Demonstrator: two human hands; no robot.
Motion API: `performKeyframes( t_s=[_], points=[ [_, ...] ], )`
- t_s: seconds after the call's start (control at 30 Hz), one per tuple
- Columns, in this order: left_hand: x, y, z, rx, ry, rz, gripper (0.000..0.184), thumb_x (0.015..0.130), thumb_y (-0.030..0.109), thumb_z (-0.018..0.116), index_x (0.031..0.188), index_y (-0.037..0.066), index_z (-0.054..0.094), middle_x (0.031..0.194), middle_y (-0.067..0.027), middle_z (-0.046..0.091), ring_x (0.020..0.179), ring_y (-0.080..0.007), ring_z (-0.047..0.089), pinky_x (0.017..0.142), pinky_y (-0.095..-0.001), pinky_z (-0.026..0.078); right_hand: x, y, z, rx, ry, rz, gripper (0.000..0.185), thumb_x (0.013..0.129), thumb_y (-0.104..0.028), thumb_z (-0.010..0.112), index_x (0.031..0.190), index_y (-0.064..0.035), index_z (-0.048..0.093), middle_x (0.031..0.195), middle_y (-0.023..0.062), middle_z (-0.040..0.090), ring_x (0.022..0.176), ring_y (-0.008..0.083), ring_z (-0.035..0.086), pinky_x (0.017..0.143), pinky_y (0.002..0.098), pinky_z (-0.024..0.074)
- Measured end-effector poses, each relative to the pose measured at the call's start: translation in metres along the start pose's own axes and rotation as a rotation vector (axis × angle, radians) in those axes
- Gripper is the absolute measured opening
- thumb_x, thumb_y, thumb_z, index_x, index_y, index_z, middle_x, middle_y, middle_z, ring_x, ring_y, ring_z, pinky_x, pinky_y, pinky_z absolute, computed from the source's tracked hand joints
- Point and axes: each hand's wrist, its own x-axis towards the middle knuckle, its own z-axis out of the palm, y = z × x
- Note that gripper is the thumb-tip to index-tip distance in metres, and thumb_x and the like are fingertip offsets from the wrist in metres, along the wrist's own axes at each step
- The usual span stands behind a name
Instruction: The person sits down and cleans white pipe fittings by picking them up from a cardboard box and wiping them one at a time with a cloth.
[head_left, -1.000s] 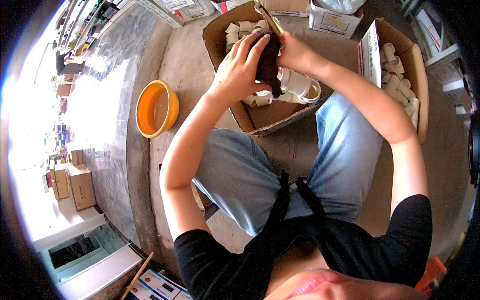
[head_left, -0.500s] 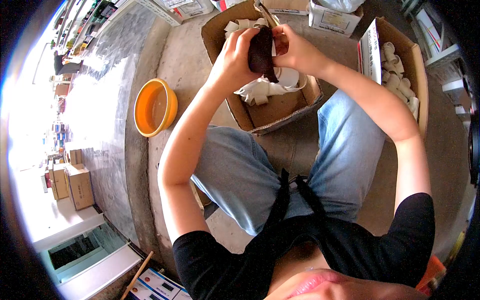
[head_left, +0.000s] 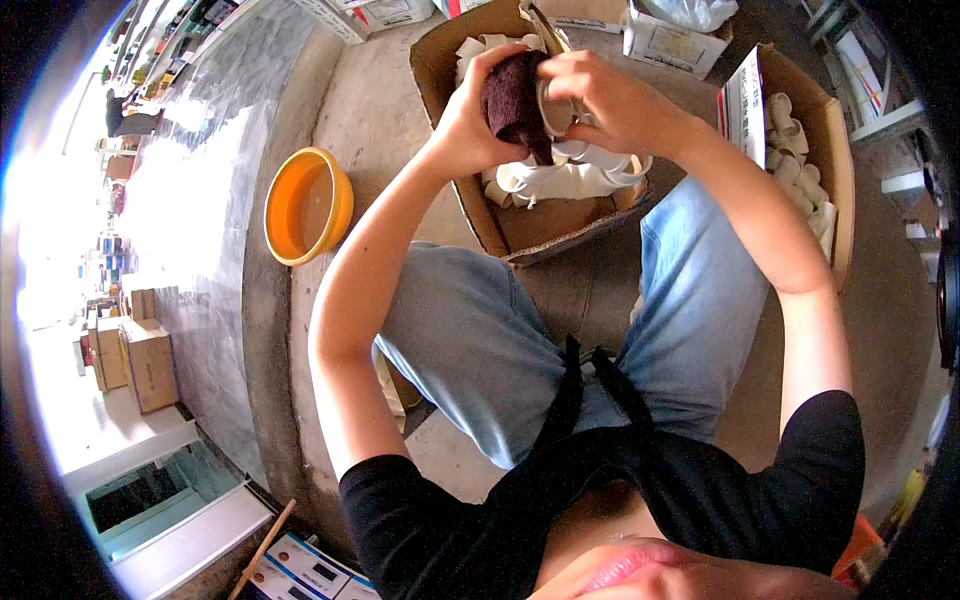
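My left hand [head_left: 472,122] is wrapped round a dark brown cloth [head_left: 514,98], which hangs down to a point. Right beside the cloth, my right hand [head_left: 612,104] has its fingers curled on a white pipe fitting [head_left: 556,112] that touches the cloth. Both hands are above an open cardboard box [head_left: 520,240] between and beyond my knees. White plastic fittings [head_left: 575,182] lie in that box, partly hidden by my hands.
An orange basin [head_left: 309,207] stands on the floor to the left. Another cardboard box [head_left: 838,180] with white fittings [head_left: 797,170] is at the right. Farther back is a white box [head_left: 668,44] with a plastic bag. A person [head_left: 134,118] is far left.
The cloth has opened out in my left hand, and a white fitting now shows between my hands. My right fingers have shifted onto it. The view has moved slightly.
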Motion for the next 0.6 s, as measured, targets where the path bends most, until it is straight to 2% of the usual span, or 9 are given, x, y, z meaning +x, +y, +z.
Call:
performKeyframes(
  t_s=[0.1,0.13,0.23,0.27,0.37,0.4,0.5,0.53,0.6],
  points=[
    [0.002,0.006,-0.002,0.092,0.123,0.033,0.086,0.047,0.006,0.074,0.124,0.007,0.036,0.112,-0.0151,0.049,0.106,-0.0305,0.049,0.092,-0.0352,0.038,0.008,0.004,0.005,-0.086,0.371,0.178,0.048,0.063,-0.012,0.075,0.105,-0.0051,0.052,0.122,0.0127,0.043,0.113,0.0268,0.042,0.091,0.0355,0.0393],
    [0.003,0.009,-0.004,0.172,0.159,0.025,0.085,0.047,0.006,0.073,0.124,0.008,0.037,0.111,-0.0151,0.048,0.105,-0.0316,0.048,0.092,-0.036,0.039,0.005,0.008,0.003,-0.022,0.326,0.267,0.043,0.071,-0.017,0.071,0.109,-0.0043,0.053,0.112,0.0091,0.05,0.098,0.0181,0.052,0.079,0.0284,0.0445],
    [0.003,0.02,-0.006,0.416,0.185,0.103,0.08,0.049,0.008,0.075,0.122,0.012,0.042,0.11,-0.0155,0.045,0.102,-0.0348,0.047,0.089,-0.0395,0.041,-0.001,0.012,-0.003,0.674,0.066,0.755,0.044,0.078,-0.024,0.065,0.115,-0.0046,0.051,0.098,0.0046,0.055,0.077,0.0105,0.054,0.067,0.0225,0.0437],
    [0.003,0.023,-0.003,0.476,0.174,0.136,0.079,0.05,0.009,0.075,0.122,0.014,0.043,0.111,-0.0156,0.044,0.102,-0.0349,0.047,0.089,-0.0399,0.041,-0.002,0.006,-0.002,0.767,0.03,0.785,0.038,0.084,-0.02,0.056,0.117,-0.003,0.051,0.091,0.0016,0.057,0.064,0.0082,0.051,0.06,0.0212,0.0408],
    [0.001,0.022,0.001,0.639,0.121,0.213,0.073,0.054,0.011,0.074,0.121,0.021,0.047,0.113,-0.0171,0.043,0.101,-0.0371,0.047,0.087,-0.042,0.043,0.001,-0.015,0.006,1.193,0.035,0.845,0.031,0.078,-0.017,0.056,0.107,-0.003,0.056,0.065,0.0021,0.055,0.057,0.0102,0.054,0.05,0.022,0.0397],
    [0.002,0.02,0.001,0.693,0.094,0.262,0.073,0.054,0.011,0.074,0.121,0.021,0.048,0.114,-0.0174,0.043,0.101,-0.0373,0.047,0.088,-0.0423,0.043,0.004,-0.022,0.005,1.312,0.033,0.865,0.024,0.077,-0.012,0.05,0.097,-0.0008,0.056,0.062,0.0023,0.052,0.051,0.0094,0.05,0.046,0.0217,0.0358],
    [0.004,0.017,0.002,0.772,0.046,0.274,0.074,0.054,0.012,0.074,0.122,0.022,0.047,0.118,-0.0173,0.041,0.104,-0.0373,0.045,0.089,-0.0434,0.041,0.003,-0.023,0.002,1.605,0.115,0.908,0.012,0.077,-0.01,0.048,0.084,-0.0019,0.053,0.058,0.0012,0.046,0.047,0.009,0.044,0.045,0.0228,0.0341],
    [0.006,0.016,0.002,0.771,0.053,0.256,0.075,0.054,0.013,0.074,0.123,0.022,0.046,0.118,-0.0173,0.041,0.105,-0.0375,0.045,0.09,-0.0438,0.041,0.002,-0.016,0.007,1.651,0.136,0.846,0.005,0.077,-0.01,0.048,0.076,-0.0054,0.049,0.057,0.0001,0.043,0.044,0.0085,0.04,0.044,0.0229,0.0317],
    [0.011,0.015,0.001,0.793,0.059,0.257,0.077,0.055,0.02,0.074,0.126,0.02,0.043,0.124,-0.0157,0.039,0.109,-0.0372,0.043,0.093,-0.0478,0.036,-0.004,-0.005,0.008,1.771,0.221,0.958,0.014,0.078,-0.008,0.044,0.09,-0.0037,0.049,0.068,0.0013,0.049,0.043,0.0077,0.037,0.043,0.0215,0.029]
  ],
)
